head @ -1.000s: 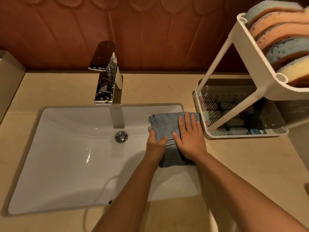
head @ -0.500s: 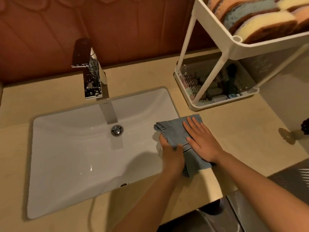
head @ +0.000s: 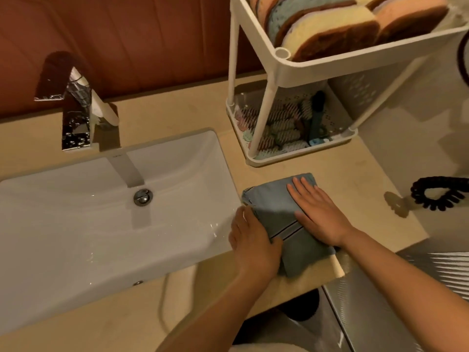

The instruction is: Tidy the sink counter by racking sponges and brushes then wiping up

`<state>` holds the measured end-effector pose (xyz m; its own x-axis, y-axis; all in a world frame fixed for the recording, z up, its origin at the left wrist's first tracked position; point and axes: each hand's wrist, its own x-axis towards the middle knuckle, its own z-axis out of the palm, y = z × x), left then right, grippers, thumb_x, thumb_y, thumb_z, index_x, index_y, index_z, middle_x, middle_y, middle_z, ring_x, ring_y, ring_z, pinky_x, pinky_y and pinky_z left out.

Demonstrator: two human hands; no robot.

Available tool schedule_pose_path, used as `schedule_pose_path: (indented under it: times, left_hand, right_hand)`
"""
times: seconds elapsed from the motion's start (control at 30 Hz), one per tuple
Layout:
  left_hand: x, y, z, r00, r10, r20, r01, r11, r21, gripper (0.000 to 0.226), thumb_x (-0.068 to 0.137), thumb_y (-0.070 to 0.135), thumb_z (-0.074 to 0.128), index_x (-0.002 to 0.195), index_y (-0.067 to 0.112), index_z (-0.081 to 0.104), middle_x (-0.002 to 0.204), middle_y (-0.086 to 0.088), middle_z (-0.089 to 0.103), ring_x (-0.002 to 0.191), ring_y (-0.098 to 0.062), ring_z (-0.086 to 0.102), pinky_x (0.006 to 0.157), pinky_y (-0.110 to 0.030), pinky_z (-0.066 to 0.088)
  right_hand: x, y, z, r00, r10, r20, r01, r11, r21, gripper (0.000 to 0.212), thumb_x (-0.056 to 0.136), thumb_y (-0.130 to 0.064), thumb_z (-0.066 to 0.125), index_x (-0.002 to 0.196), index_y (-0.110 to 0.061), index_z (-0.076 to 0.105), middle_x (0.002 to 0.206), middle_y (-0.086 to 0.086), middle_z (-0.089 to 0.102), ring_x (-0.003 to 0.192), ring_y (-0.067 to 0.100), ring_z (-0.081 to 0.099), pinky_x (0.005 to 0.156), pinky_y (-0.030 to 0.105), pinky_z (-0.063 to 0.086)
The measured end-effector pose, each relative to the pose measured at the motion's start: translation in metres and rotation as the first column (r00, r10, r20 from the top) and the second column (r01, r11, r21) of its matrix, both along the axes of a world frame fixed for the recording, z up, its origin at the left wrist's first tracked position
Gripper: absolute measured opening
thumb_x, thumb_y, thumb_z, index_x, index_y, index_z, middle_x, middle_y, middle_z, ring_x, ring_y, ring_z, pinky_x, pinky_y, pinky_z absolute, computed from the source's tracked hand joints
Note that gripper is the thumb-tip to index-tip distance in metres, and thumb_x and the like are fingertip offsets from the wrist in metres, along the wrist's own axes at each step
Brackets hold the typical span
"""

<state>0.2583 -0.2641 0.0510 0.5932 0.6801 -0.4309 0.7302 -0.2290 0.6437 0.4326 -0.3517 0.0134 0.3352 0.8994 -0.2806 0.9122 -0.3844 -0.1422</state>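
Head view: a folded blue cloth [head: 276, 212] lies on the beige worktop [head: 355, 179], just right of the white sink [head: 76, 224], with its left edge at the basin's rim and its near end close to the worktop's front edge. The right hand [head: 317, 214] lies flat on the cloth's far right part, fingers straight and together, palm pressing down. The left hand [head: 253, 242] is at the cloth's near left side. Its fingers bend down over the edge by the basin and its thumb lies on top, so it grips the cloth there.

A chrome faucet [head: 76, 107] stands behind the basin, above the round drain plug [head: 143, 197]. Beyond the cloth, near the wall, stands a white two-tier rack [head: 299, 72]. Its upper tray holds a row of sponges [head: 330, 29] on edge, yellow, blue and pink with brown scouring sides. Its lower tray holds several brushes [head: 281, 123] lying together, one with a dark handle [head: 316, 115]. A black coiled hair tie [head: 441, 196] lies well apart at the right.
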Motion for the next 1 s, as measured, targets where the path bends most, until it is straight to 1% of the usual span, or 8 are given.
schedule_pose_path:
  times: [0.1, 0.23, 0.37, 0.53, 0.67, 0.8, 0.9, 1.0]
  left_hand:
    - [0.008, 0.004, -0.011, 0.993, -0.117, -0.016, 0.117, 0.961, 0.249, 0.095, 0.082, 0.048, 0.056, 0.145, 0.018, -0.009, 0.158, -0.008, -0.003, 0.145, -0.023, -0.004, 0.116, -0.039, 0.003]
    - [0.017, 0.005, -0.031, 0.917, -0.353, -0.184, 0.398, 0.795, 0.458, 0.074, 0.081, 0.063, 0.033, 0.138, 0.017, 0.039, 0.146, -0.011, 0.041, 0.136, -0.026, 0.037, 0.104, -0.044, 0.038]
    - [0.013, -0.003, -0.038, 0.881, -0.412, -0.231, 0.471, 0.728, 0.498, 0.074, 0.081, 0.063, 0.032, 0.137, 0.015, 0.042, 0.142, -0.013, 0.046, 0.132, -0.029, 0.043, 0.101, -0.043, 0.041]
    - [0.011, -0.030, -0.039, 0.869, -0.430, -0.244, 0.494, 0.736, 0.464, 0.074, 0.081, 0.060, 0.036, 0.139, 0.015, 0.041, 0.144, -0.013, 0.044, 0.134, -0.029, 0.040, 0.105, -0.042, 0.033]
    - [0.009, -0.044, -0.043, 0.851, -0.469, -0.236, 0.525, 0.738, 0.424, 0.073, 0.083, 0.059, 0.033, 0.141, 0.014, 0.036, 0.147, -0.012, 0.039, 0.135, -0.029, 0.037, 0.104, -0.044, 0.036]
    - [0.004, -0.022, -0.031, 0.815, -0.578, -0.036, 0.560, 0.770, 0.307, 0.062, 0.095, 0.041, 0.039, 0.148, 0.015, 0.019, 0.157, -0.008, 0.012, 0.146, -0.021, 0.007, 0.117, -0.036, 0.013]
    - [-0.006, 0.010, -0.009, 0.841, -0.522, 0.141, 0.485, 0.844, 0.231, 0.041, 0.096, 0.026, 0.041, 0.135, 0.014, 0.046, 0.144, -0.005, 0.044, 0.133, -0.018, 0.037, 0.107, -0.028, 0.028]
    - [-0.029, 0.049, 0.002, 0.885, -0.445, 0.140, 0.430, 0.894, 0.126, 0.031, 0.096, 0.026, 0.041, 0.120, 0.016, 0.058, 0.123, -0.003, 0.061, 0.110, -0.020, 0.056, 0.091, -0.029, 0.042]
  right_hand:
    - [0.013, -0.002, -0.003, 0.998, 0.063, 0.014, -0.063, 0.998, 0.017, 0.066, 0.087, -0.054, 0.003, 0.145, -0.026, -0.011, 0.153, -0.004, -0.015, 0.142, 0.011, -0.018, 0.112, 0.023, -0.013]
    - [0.019, -0.006, -0.009, 0.995, 0.097, 0.012, -0.098, 0.993, 0.063, 0.065, 0.091, -0.051, 0.009, 0.147, -0.020, -0.001, 0.154, -0.002, -0.006, 0.144, 0.015, -0.008, 0.113, 0.026, -0.007]
    - [0.016, -0.017, -0.013, 0.997, 0.076, 0.000, -0.076, 0.993, 0.094, 0.067, 0.091, -0.058, 0.002, 0.146, -0.020, 0.001, 0.153, -0.002, -0.003, 0.145, 0.016, -0.002, 0.115, 0.030, -0.002]
    - [0.015, -0.043, -0.013, 0.998, 0.058, -0.002, -0.057, 0.996, 0.072, 0.065, 0.095, -0.054, 0.009, 0.147, -0.017, 0.007, 0.155, 0.001, 0.006, 0.144, 0.013, -0.002, 0.115, 0.033, 0.005]
    - [0.014, -0.061, -0.010, 0.997, 0.067, -0.036, -0.065, 0.996, 0.062, 0.067, 0.091, -0.060, 0.004, 0.147, -0.022, 0.000, 0.156, -0.001, -0.002, 0.143, 0.009, -0.012, 0.115, 0.029, -0.001]
    - [0.007, -0.059, 0.003, 0.997, -0.005, -0.077, 0.006, 1.000, 0.008, 0.077, 0.079, -0.069, 0.003, 0.145, -0.030, -0.005, 0.154, -0.009, -0.011, 0.142, 0.006, -0.015, 0.112, 0.022, -0.008]
    - [-0.006, -0.037, 0.025, 0.988, -0.112, -0.104, 0.125, 0.985, 0.120, 0.076, 0.079, -0.056, 0.011, 0.144, -0.021, 0.031, 0.154, -0.001, 0.025, 0.143, 0.014, 0.018, 0.112, 0.025, 0.004]
    - [-0.028, 0.000, 0.043, 0.992, -0.070, -0.108, 0.098, 0.956, 0.278, 0.061, 0.086, -0.046, 0.023, 0.134, -0.018, 0.049, 0.144, 0.004, 0.044, 0.135, 0.021, 0.037, 0.107, 0.021, 0.011]
